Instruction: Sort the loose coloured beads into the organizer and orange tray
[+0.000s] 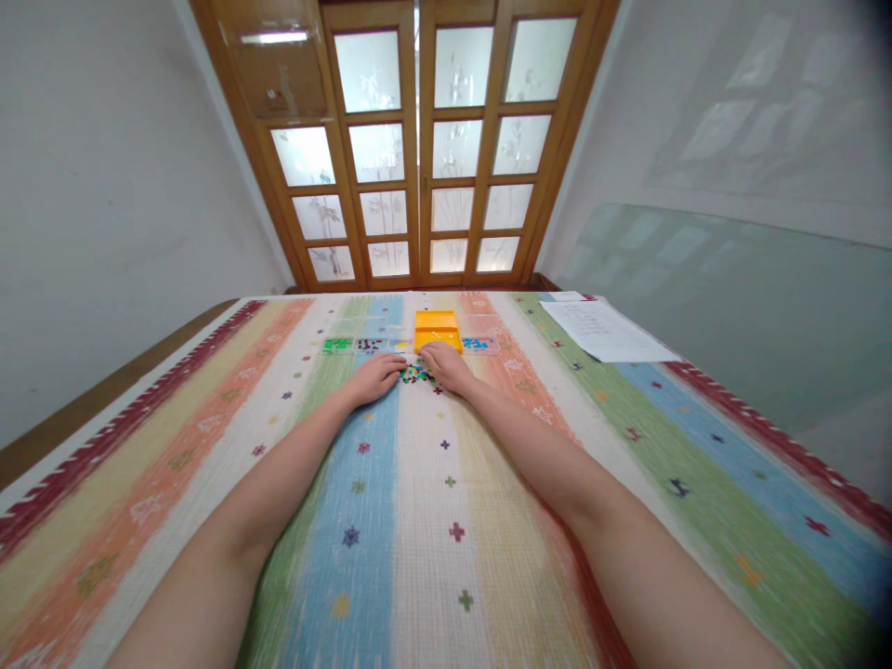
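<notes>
A small pile of mixed coloured pieces [416,374] lies on the striped tablecloth between my hands. My left hand [377,377] rests at the pile's left side, its fingers bent together and their tips at the pieces. From the right, my right hand [447,366] reaches over the pile's edge, fingers closed together just in front of an open yellow box [438,320]. Whatever either hand pinches is too small to make out. A few pale pieces lie inside the yellow box. Beside it are clear containers with green pieces [338,345], dark red pieces [371,345] and blue pieces [478,344].
Printed paper sheets [603,331] lie at the table's far right. The striped tablecloth [425,520] covers the table. A glass panel [725,297] leans along the right wall, and wooden doors with glass panes [418,118] stand beyond the far edge.
</notes>
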Action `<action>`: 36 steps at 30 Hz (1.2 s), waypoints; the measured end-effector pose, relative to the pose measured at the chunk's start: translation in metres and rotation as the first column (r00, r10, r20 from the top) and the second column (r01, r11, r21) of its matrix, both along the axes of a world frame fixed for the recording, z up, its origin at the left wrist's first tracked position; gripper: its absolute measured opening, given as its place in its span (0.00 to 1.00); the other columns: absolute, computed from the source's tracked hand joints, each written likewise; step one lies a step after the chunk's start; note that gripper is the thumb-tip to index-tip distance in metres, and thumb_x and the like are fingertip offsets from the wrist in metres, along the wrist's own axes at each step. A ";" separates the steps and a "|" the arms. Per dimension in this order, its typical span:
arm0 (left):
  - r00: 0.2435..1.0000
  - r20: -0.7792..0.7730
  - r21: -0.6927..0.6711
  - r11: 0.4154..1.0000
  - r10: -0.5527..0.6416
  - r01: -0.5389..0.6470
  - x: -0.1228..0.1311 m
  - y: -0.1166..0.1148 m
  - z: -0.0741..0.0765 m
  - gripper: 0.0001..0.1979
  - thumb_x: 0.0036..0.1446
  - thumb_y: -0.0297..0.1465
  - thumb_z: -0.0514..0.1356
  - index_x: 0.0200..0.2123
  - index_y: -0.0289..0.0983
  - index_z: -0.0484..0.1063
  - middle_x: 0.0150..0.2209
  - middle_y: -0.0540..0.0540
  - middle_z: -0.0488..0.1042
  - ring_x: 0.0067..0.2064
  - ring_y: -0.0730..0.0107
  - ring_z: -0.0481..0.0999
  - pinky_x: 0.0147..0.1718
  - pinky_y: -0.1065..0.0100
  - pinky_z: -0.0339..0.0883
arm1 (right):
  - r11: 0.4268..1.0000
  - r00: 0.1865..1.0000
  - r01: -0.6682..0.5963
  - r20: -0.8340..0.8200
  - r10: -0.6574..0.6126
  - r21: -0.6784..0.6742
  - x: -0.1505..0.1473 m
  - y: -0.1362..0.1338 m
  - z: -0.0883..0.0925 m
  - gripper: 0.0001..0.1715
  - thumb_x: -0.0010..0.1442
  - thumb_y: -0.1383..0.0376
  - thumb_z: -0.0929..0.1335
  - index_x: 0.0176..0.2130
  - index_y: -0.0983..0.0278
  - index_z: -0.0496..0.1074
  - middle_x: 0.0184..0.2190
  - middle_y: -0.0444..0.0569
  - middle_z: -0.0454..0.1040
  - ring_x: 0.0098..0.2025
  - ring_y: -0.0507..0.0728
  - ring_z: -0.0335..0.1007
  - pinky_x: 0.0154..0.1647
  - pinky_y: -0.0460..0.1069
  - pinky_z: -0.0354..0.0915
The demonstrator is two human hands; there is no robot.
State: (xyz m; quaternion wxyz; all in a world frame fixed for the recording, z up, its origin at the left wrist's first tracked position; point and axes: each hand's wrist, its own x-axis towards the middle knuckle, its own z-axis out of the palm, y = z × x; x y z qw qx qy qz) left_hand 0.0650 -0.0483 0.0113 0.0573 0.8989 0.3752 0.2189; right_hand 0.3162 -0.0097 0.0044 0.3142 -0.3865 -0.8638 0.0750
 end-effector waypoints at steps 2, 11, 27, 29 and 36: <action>1.000 -0.007 -0.012 1.000 -0.006 0.006 0.002 0.000 -0.001 0.19 0.72 0.32 0.52 0.59 0.40 0.78 0.60 0.43 0.78 0.64 0.59 0.72 0.68 0.52 0.61 | 1.000 1.000 0.028 0.003 -0.028 0.000 0.001 0.000 0.001 0.23 0.79 0.60 0.58 0.45 0.64 0.79 0.46 0.55 0.81 0.51 0.59 0.73 0.56 0.51 0.63; 1.000 -0.014 -0.005 1.000 0.018 -0.018 0.001 0.004 -0.004 0.20 0.74 0.34 0.49 0.57 0.38 0.78 0.58 0.41 0.78 0.61 0.58 0.73 0.67 0.51 0.62 | 1.000 0.999 0.013 0.037 -0.013 0.013 -0.003 -0.002 0.001 0.25 0.79 0.58 0.57 0.44 0.64 0.79 0.44 0.54 0.80 0.48 0.58 0.71 0.53 0.51 0.61; 0.973 0.140 -0.012 0.983 0.184 -0.184 -0.017 0.017 -0.016 0.20 0.73 0.35 0.49 0.52 0.37 0.80 0.56 0.40 0.79 0.60 0.58 0.75 0.66 0.50 0.64 | 0.986 0.985 -0.161 0.063 0.158 0.036 -0.010 -0.013 0.006 0.26 0.78 0.57 0.58 0.49 0.63 0.82 0.52 0.55 0.81 0.55 0.61 0.73 0.62 0.56 0.63; 0.959 0.180 -0.013 0.975 0.221 -0.222 -0.020 0.020 -0.017 0.20 0.73 0.35 0.49 0.53 0.36 0.79 0.57 0.39 0.79 0.61 0.58 0.74 0.67 0.50 0.64 | 0.974 0.973 -0.223 0.077 0.219 0.043 -0.013 -0.016 0.005 0.25 0.78 0.57 0.58 0.54 0.62 0.81 0.56 0.55 0.79 0.59 0.61 0.71 0.65 0.57 0.61; 0.891 0.317 -0.046 0.943 0.326 -0.329 -0.028 0.024 -0.015 0.21 0.73 0.34 0.47 0.56 0.39 0.77 0.61 0.41 0.76 0.64 0.62 0.72 0.68 0.53 0.63 | 0.954 0.933 -0.300 0.211 0.290 0.013 -0.019 -0.024 0.001 0.24 0.78 0.57 0.60 0.61 0.60 0.77 0.62 0.55 0.75 0.69 0.63 0.62 0.70 0.62 0.56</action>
